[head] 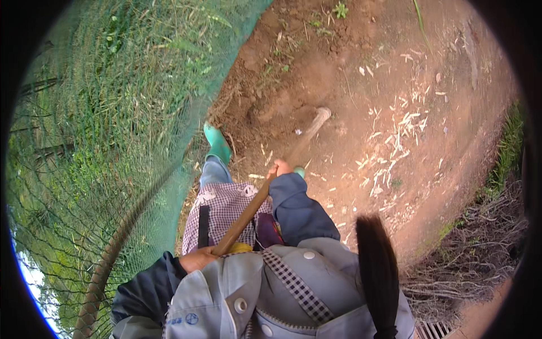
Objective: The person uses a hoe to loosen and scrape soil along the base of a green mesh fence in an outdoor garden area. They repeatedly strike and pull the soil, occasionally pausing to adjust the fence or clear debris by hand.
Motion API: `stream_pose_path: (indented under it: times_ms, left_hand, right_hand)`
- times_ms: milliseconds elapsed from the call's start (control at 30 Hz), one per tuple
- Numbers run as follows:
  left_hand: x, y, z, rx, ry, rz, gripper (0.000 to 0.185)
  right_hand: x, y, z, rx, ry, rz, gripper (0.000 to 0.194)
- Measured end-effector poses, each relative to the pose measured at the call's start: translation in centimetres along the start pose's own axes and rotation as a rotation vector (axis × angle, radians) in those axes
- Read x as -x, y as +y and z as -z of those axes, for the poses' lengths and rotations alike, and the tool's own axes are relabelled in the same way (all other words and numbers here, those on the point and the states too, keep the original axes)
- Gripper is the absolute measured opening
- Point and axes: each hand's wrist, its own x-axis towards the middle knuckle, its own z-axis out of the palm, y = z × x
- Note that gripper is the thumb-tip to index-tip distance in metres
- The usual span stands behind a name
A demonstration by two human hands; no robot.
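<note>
A long wooden tool handle (250, 207) slants from my waist toward the ground ahead. My left hand (198, 259) is closed around its near end, close to my body. Farther along the shaft, my right hand (280, 168) also grips it. The far end is pale and blurred; it hangs over or touches the reddish-brown soil (271, 101), I cannot tell which. No blade can be made out. Loose, dug-looking earth lies just left of that end.
Green mesh netting (182, 127) runs along my left, with a curved pole (114, 245) beside it and grass behind. A green rubber boot (218, 144) stands close to the net. Pale plant scraps (398, 140) litter the ground at right. Dry brush (470, 254) lies lower right.
</note>
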Motion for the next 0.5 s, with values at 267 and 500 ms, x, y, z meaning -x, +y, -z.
stream_pose_path:
  times_ms: [267, 500]
  left_hand:
    - [9.1, -2.7, -4.7, -0.245, 0.103, 0.020, 0.036]
    - [11.7, -7.7, -7.2, -0.196, 0.242, -0.104, 0.052]
  right_hand:
    - [9.0, 2.7, -6.1, -0.088, -0.201, -0.184, 0.022]
    - [15.1, 0.9, -12.3, -0.002, -0.359, -0.169, 0.021]
